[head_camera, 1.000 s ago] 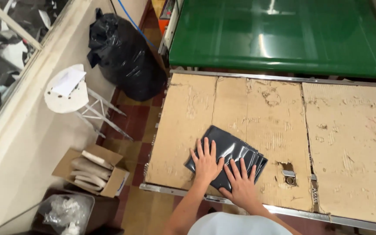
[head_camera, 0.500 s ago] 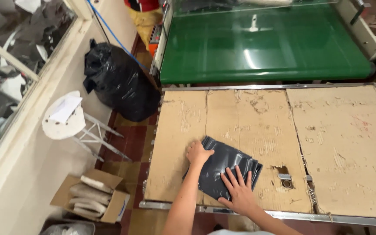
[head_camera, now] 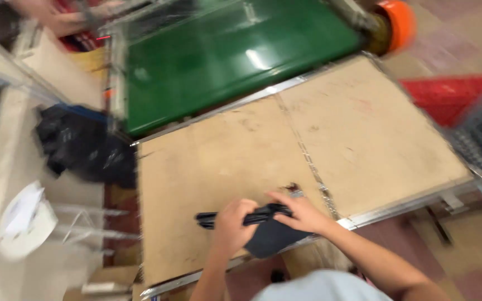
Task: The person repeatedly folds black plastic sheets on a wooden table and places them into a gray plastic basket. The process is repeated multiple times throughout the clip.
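Black bag looked light, limp and slippery; left hand and right hand each gripped its bunched top edge over the table.

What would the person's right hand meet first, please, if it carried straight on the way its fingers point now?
The right hand points leftward along the dark folded sheet it grips, so it would probably meet the left hand first, which clasps the same sheet close beside it. The picture is blurred, so the gap is uncertain.

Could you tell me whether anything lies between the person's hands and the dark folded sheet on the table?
Nothing visible does: the left hand and right hand both grip the dark folded sheet directly, above the cardboard-topped table.
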